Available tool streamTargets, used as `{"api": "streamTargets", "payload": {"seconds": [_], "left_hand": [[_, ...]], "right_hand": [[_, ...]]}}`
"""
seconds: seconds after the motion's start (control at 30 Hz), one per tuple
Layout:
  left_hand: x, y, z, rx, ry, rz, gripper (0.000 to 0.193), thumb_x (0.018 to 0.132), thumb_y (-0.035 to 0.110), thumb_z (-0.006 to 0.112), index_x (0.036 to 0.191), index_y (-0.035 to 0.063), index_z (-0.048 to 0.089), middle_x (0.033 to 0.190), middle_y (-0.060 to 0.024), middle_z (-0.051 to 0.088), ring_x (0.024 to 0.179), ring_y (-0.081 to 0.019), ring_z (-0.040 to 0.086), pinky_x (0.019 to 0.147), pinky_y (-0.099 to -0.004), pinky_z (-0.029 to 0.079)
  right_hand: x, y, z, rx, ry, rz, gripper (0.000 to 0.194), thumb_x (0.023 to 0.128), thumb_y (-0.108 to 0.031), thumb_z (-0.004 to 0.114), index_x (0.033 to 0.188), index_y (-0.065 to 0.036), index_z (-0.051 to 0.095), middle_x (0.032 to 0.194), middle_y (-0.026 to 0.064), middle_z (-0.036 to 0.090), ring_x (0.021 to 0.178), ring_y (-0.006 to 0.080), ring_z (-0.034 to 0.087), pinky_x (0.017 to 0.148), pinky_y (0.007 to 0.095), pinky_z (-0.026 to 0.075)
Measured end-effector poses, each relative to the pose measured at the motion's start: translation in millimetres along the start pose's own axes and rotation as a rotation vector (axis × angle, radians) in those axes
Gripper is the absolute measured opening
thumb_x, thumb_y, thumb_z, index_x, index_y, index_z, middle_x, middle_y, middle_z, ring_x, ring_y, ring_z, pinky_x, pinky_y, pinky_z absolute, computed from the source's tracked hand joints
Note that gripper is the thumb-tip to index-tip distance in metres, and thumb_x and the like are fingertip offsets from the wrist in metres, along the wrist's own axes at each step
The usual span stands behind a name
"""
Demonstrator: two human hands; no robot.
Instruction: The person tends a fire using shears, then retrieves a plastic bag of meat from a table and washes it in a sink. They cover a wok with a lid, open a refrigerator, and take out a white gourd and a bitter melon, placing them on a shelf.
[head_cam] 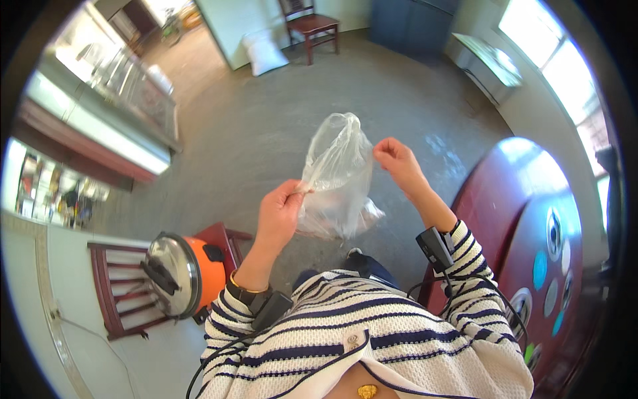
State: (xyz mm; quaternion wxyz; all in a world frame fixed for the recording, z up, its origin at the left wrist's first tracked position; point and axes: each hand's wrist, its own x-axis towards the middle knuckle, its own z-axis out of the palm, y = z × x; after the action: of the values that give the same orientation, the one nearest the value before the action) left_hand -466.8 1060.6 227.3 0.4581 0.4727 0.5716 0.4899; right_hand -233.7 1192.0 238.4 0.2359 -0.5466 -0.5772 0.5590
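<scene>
A clear plastic bag (339, 164) hangs in front of me above the concrete floor, its upper part puffed out. My left hand (281, 212) pinches the bag's left edge between thumb and fingers. On the other side, my right hand (400, 162) has its fingers closed at the bag's right edge, apparently pinching the thin film there. Below and seen through the bag lies something pale and pinkish (370, 214), too blurred to name.
To my left an orange electric cooker (204, 272) with a steel lid stands on a dark red wooden chair (112, 289). At right is a round red table (481, 209) with several dishes. A white sack (264, 52) leans near another chair (311, 25) by the far wall.
</scene>
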Motion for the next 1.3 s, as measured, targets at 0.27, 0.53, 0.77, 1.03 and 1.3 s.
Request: {"api": "streamTargets", "payload": {"seconds": [0.27, 0.53, 0.77, 1.03, 1.3], "left_hand": [[-30, -22, 1, 0.029, 0.059, -0.043, 0.022, 0.08, 0.002, 0.045, 0.094, 0.0021, 0.062, 0.076, -0.0043, 0.062, 0.071, -0.0104, 0.054, 0.066, -0.0249, 0.043], [-57, -40, -62, 0.079, -0.091, -0.133, 0.02, 0.08, 0.003, 0.045, 0.089, 0.0013, 0.063, 0.081, -0.0081, 0.064, 0.073, -0.0155, 0.058, 0.068, -0.0273, 0.044], [-72, -54, -118, 0.209, -0.196, -0.139, 0.018, 0.078, 0.002, 0.047, 0.085, 0.0015, 0.064, 0.076, -0.007, 0.063, 0.069, -0.0156, 0.057, 0.065, -0.0266, 0.044], [-145, -51, -188, -0.012, -0.107, -0.268, 0.019, 0.077, 0.0, 0.047, 0.082, 0.003, 0.065, 0.066, -0.0004, 0.059, 0.061, -0.0058, 0.049, 0.057, -0.022, 0.04], [-218, -75, -229, 0.078, -0.063, 0.0, 0.019, 0.076, 0.003, 0.049, 0.08, 0.0075, 0.067, 0.057, -0.008, 0.056, 0.049, -0.013, 0.05, 0.048, -0.0271, 0.04]], "right_hand": [[-31, -22, 101, 0.172, -0.604, 0.391, 0.048, 0.084, -0.048, 0.055, 0.11, -0.008, 0.054, 0.092, 0.0032, 0.059, 0.086, 0.0169, 0.058, 0.07, 0.0333, 0.049], [-28, -11, 173, 0.349, -0.771, 0.609, 0.034, 0.086, -0.04, 0.057, 0.099, -0.01, 0.061, 0.092, 0.0005, 0.06, 0.085, 0.0156, 0.058, 0.069, 0.033, 0.048], [-14, 1, 238, 0.211, -0.91, 0.512, 0.034, 0.087, -0.039, 0.056, 0.1, -0.008, 0.059, 0.088, 0.0018, 0.06, 0.078, 0.0126, 0.059, 0.066, 0.0301, 0.052], [-65, -27, 314, 0.13, -0.965, 0.675, 0.028, 0.086, -0.033, 0.058, 0.098, -0.007, 0.059, 0.08, -0.0005, 0.059, 0.071, 0.0102, 0.057, 0.073, 0.0322, 0.05], [-117, -5, 375, 0.233, -0.871, 0.758, 0.026, 0.084, -0.028, 0.06, 0.1, -0.007, 0.056, 0.081, 0.001, 0.059, 0.072, 0.0119, 0.058, 0.068, 0.0352, 0.051]]}}
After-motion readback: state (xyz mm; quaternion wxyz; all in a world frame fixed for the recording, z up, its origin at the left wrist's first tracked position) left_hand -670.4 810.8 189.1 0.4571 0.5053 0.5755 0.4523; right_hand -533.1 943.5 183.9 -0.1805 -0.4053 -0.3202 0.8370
